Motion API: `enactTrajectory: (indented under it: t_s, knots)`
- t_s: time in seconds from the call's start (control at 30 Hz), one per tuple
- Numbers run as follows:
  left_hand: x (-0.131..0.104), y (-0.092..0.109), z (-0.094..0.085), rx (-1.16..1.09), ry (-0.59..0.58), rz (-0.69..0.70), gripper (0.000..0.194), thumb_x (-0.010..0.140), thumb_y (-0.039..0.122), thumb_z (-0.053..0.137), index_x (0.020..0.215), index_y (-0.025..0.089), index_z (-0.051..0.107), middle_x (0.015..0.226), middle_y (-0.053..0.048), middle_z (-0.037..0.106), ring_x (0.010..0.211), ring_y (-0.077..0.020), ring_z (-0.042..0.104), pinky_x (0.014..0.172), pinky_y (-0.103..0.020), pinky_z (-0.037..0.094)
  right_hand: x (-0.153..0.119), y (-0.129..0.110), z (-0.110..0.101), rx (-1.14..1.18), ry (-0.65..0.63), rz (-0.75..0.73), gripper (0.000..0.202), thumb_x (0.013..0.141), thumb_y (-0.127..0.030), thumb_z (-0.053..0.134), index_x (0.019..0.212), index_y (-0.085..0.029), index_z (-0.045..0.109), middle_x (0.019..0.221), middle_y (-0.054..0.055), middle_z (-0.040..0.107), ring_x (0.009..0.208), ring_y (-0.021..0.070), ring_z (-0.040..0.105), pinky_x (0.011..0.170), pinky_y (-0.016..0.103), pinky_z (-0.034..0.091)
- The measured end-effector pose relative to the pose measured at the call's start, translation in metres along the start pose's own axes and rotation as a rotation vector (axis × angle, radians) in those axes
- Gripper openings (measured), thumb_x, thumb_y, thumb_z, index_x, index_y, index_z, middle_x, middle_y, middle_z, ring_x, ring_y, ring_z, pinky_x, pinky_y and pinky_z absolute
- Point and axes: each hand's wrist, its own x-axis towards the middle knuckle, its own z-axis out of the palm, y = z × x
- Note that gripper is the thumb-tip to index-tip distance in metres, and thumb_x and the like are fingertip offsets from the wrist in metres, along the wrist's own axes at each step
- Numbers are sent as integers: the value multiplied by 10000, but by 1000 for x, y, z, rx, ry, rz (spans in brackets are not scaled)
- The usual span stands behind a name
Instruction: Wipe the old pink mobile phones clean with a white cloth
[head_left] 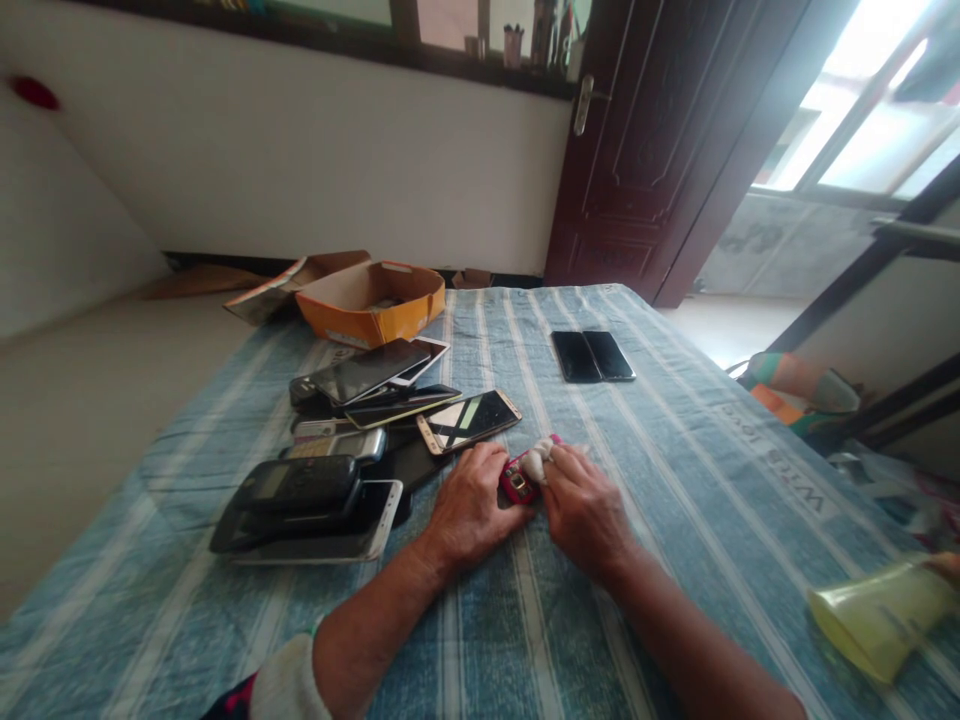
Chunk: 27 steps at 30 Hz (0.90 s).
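Observation:
A small red keypad phone (516, 484) lies on the tablecloth between my hands. My left hand (474, 500) grips its left end, fingers curled along the far side and thumb at the near side. In my right hand (585, 505) is a wadded whitish cloth (535, 460), pressed on the phone's right part, which it covers. Just beyond my left hand lies a gold-framed smartphone (472, 420). To the left is a heap of phones, with a black handset (300, 485) resting on a white-edged smartphone (382, 515).
An orange cardboard box (375, 318) stands open at the table's far left edge. Two black smartphones (592, 357) lie side by side at the far right. A yellow translucent container (881, 615) is at the right edge. A striped blue tablecloth (675, 480) covers the table.

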Motion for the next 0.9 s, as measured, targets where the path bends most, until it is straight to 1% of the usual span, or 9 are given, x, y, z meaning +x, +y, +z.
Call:
enactTrajectory:
  t_s: [0.07,0.13,0.33,0.4,0.53,0.6,0.7,0.8,0.9]
  knots:
    - [0,-1,2,-4,22,8,302,663,204,688,955,175,615,1061,-95,618,1001,-264,580,887,-394,492,-1,-8,0,36,-26,-44,283,880,-93,428,1064,-143,637,1059,136,646,1116,258,555,966,402,468]
    - [0,-2,3,-8,35,14,283,668,204,683,943,191,615,1053,-85,621,992,-257,585,878,-386,494,1,-8,-1,39,-33,-42,287,875,-83,424,1059,-138,638,1045,136,649,1097,252,563,967,398,468]
    - [0,1,-1,-5,7,4,379,618,224,739,973,180,613,1094,-97,616,1012,-279,580,904,-411,480,4,14,-9,-38,28,88,220,889,-112,449,878,-184,656,975,105,661,973,239,607,920,401,488]
    - [0,2,-2,0,1,-1,371,622,226,736,969,180,613,1096,-99,614,1013,-282,579,902,-412,480,3,12,-10,-9,49,56,229,888,-108,446,934,-182,657,1025,108,660,1034,244,597,955,402,475]
    - [0,3,-2,8,-3,-13,292,665,212,694,942,174,611,1058,-102,614,997,-275,581,880,-394,490,2,-5,-6,74,23,-43,299,877,-95,434,1100,-133,630,1139,141,637,1155,261,551,997,405,460]
    - [0,3,-1,12,-3,-11,263,672,192,672,925,174,605,1048,-104,613,1000,-273,578,874,-386,493,2,-11,-4,91,0,-58,288,884,-119,440,1100,-138,630,1194,143,619,1162,265,547,996,412,462]
    - [0,2,-1,16,-6,-8,291,656,169,670,937,177,593,1063,-102,610,1007,-275,575,873,-390,494,4,-12,-1,83,-26,-63,249,893,-139,435,1030,-147,644,1262,145,589,1169,266,543,996,416,461]
    - [0,1,0,9,1,-10,332,646,169,686,963,178,585,1062,-96,612,1000,-273,575,873,-395,494,7,-10,1,69,-50,-73,247,895,-120,416,972,-150,649,1201,140,616,1131,247,560,989,393,462]
    - [0,-1,2,8,17,7,337,659,200,699,977,179,589,1066,-97,615,1000,-273,574,881,-395,492,10,-5,4,48,-30,-67,263,894,-96,401,952,-156,651,1095,129,644,1110,242,562,982,396,464]
